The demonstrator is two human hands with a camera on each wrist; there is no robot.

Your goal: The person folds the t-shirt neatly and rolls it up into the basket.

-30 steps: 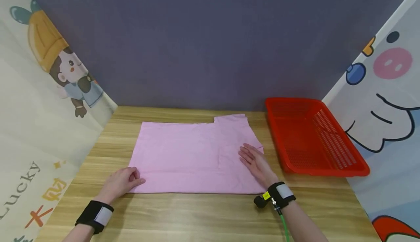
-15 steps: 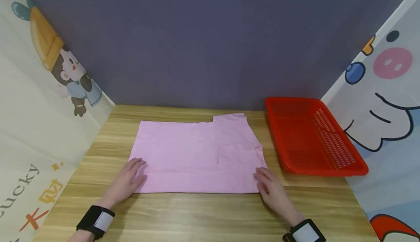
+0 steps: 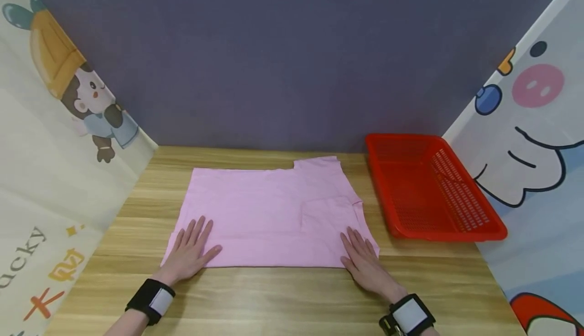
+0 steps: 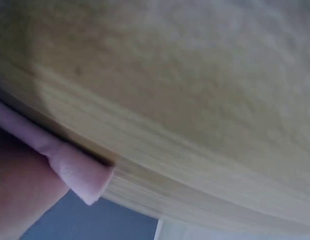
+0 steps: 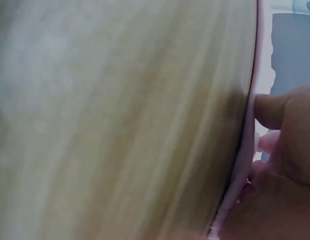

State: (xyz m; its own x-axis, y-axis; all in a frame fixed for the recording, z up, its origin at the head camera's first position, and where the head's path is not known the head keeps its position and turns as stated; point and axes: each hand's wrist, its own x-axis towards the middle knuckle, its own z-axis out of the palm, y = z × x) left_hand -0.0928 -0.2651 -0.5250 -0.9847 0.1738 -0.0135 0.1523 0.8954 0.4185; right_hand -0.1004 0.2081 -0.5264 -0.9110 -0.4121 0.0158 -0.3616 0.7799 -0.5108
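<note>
A folded pink shirt (image 3: 251, 204) lies flat on the wooden table. In the head view, my left hand (image 3: 187, 252) rests on its near left corner, fingers straight and spread. My right hand (image 3: 367, 265) lies on the near right corner, also with straight fingers. The left wrist view catches a fold of the pink cloth (image 4: 79, 172) beside part of the left hand (image 4: 19, 185). Along the cloth's edge in the right wrist view, the thumb and fingers of the right hand (image 5: 290, 135) touch the fabric. My palms cover both near corners in part.
A red plastic basket (image 3: 424, 204) with slotted sides stands right of the shirt, at the table's right side. Bare wooden tabletop (image 3: 274, 300) runs along the near edge. A dark grey panel (image 3: 274, 62) rises behind, and printed cloths flank both sides.
My right hand has moved from the shirt's right part to its near right corner. The left hand's curled fingers have straightened and spread over the near left corner.
</note>
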